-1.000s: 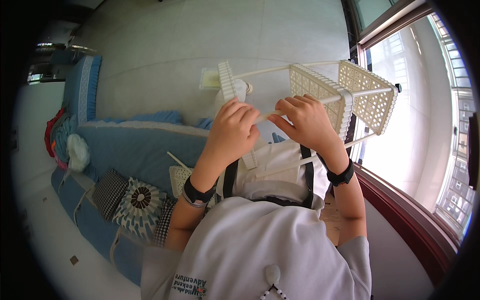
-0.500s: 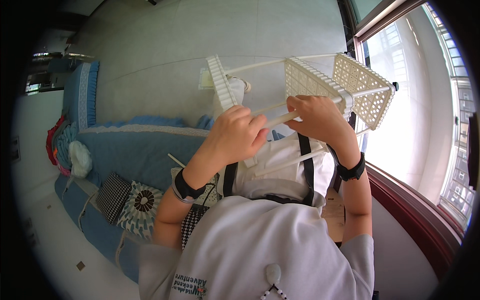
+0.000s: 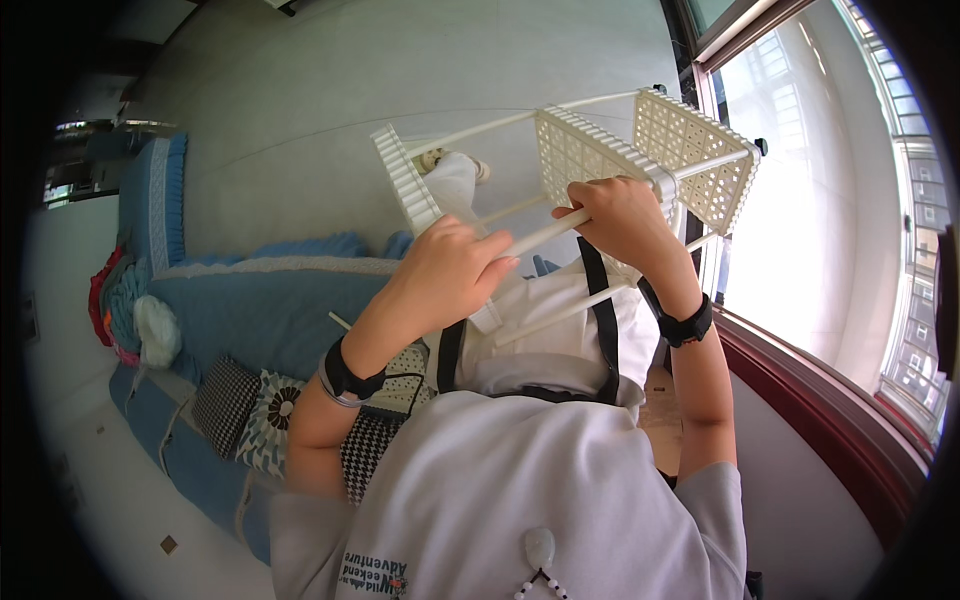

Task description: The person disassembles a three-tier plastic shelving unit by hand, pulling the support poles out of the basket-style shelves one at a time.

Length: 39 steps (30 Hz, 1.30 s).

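A cream plastic shelf rack lies on its side across my lap. It has a perforated end shelf (image 3: 695, 165) with dark casters (image 3: 761, 147) at the right, a perforated middle shelf (image 3: 590, 150) and a ridged shelf (image 3: 404, 180) at the left, joined by pale tubes. My left hand (image 3: 440, 275) is closed round the left end of the nearest upper tube (image 3: 540, 236), beside the left shelf. Fingers of my right hand (image 3: 625, 222) wrap the same tube next to the middle shelf. Both tube ends are partly hidden by my hands.
A blue-covered sofa (image 3: 270, 305) with patterned cushions (image 3: 225, 405) runs along my left. One loose pale tube (image 3: 340, 320) pokes up beside my left forearm. To the right stands a large window with a dark red sill (image 3: 800, 420). Grey floor (image 3: 330, 100) lies ahead.
The rack and both hands have shifted left in the view, the left hand also slightly toward me. Both hands keep their hold on the tube.
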Tool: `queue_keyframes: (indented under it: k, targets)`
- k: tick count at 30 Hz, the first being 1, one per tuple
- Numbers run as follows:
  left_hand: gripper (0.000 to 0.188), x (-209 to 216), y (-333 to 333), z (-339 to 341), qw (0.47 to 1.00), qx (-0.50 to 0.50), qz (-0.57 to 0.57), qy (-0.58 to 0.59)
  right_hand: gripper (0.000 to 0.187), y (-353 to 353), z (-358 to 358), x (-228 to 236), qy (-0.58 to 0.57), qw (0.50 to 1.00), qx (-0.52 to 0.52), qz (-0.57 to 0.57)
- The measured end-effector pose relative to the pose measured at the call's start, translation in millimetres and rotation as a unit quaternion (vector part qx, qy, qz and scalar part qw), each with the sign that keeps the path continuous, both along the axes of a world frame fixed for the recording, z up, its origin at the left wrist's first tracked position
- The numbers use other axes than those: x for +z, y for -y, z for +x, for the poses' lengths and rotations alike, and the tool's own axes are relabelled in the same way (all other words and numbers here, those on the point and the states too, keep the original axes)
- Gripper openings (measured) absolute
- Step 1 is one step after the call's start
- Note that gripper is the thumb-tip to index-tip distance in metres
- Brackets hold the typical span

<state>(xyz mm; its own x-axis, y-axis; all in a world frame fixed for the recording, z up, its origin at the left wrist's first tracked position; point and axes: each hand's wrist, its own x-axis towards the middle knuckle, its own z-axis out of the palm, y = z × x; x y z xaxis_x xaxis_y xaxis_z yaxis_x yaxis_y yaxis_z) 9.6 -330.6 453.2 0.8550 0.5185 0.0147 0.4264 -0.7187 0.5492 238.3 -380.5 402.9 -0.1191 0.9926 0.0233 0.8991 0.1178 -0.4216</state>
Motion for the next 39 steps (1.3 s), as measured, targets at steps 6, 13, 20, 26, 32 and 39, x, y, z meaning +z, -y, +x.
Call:
queue_keyframes:
  k: [6, 13, 20, 26, 32, 39]
  targets:
    - [0.015, 1.0, 4.9, 3.7, 1.0, 0.012, 0.014, -0.013, 0.016, 2.7, 6.3, -0.4, -0.045, 0.999, 0.013, -0.013]
    - [0.017, -4.5, 7.5, 3.4, 0.998, 0.015, 0.063, 0.013, 0.009, 0.0, 4.5, 3.2, -0.038, 0.999, 0.018, -0.031]
    - [0.016, -5.8, 16.6, 5.3, 0.997, 0.026, 0.066, 0.015, 0.019, -5.3, -13.0, 5.5, -0.008, 0.993, 0.104, -0.062]
    - [0.015, -6.6, 22.0, 7.5, 0.995, 0.079, 0.057, 0.024, 0.023, -11.1, -19.8, 5.6, 0.003, 0.992, 0.119, -0.046]
    - [0.023, -12.1, 24.5, -4.8, 0.992, 0.09, 0.088, 0.013, 0.025, -13.0, -27.3, 5.0, 0.015, 0.991, 0.119, -0.061]
    - [0.027, -15.0, 24.7, -10.0, 0.996, 0.075, 0.053, 0.002, 0.025, -16.1, -48.6, 7.7, 0.011, 0.985, 0.155, -0.068]
